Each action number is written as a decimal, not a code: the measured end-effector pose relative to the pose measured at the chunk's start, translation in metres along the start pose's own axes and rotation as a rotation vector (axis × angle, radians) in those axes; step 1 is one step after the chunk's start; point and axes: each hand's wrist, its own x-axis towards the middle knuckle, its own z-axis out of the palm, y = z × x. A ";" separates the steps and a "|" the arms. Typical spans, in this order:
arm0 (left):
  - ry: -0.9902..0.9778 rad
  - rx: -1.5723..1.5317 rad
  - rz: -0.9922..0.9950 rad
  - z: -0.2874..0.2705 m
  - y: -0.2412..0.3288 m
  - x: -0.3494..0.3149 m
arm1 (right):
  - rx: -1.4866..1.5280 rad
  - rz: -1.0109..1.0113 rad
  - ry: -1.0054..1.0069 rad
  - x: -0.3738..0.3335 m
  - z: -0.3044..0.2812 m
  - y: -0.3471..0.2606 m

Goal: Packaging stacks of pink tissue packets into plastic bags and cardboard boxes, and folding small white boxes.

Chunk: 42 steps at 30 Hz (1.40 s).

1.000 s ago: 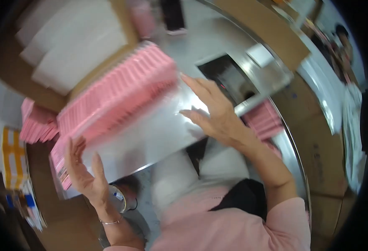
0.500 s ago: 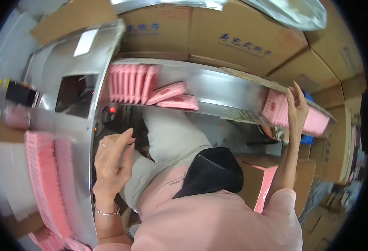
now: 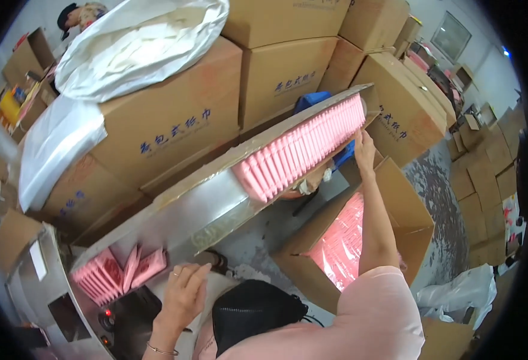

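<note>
a storeroom stacked with brown cardboard boxes (image 3: 174,126), a long metal tray (image 3: 216,198) slanting across them. a row of pink packets (image 3: 303,147) stands on edge at the tray's far end. the right hand (image 3: 364,150) presses against the end of that row, fingers partly hidden behind the packets, so their grip cannot be told. the left hand (image 3: 186,294) rests open on the tray's near edge, beside a smaller pink stack (image 3: 117,273). below the right arm an open carton (image 3: 360,240) holds more pink packets, half hidden by the arm. white plastic bags (image 3: 138,42) lie on the boxes.
</note>
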 end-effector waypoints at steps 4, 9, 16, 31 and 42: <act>0.031 -0.060 0.035 0.028 -0.015 0.041 | -0.164 -0.098 0.151 0.035 0.055 0.049; 0.055 -0.118 -0.059 0.067 -0.033 0.074 | -0.377 -0.053 0.062 0.102 0.066 0.109; -0.016 0.081 -0.241 0.087 -0.044 0.085 | -0.242 0.076 -0.132 0.154 0.088 0.090; 0.161 -0.138 -0.562 0.086 -0.016 0.114 | -0.052 0.361 -0.325 0.141 0.076 0.089; 0.163 0.306 -0.476 0.048 -0.066 -0.014 | -0.019 0.159 -0.320 -0.007 0.095 -0.055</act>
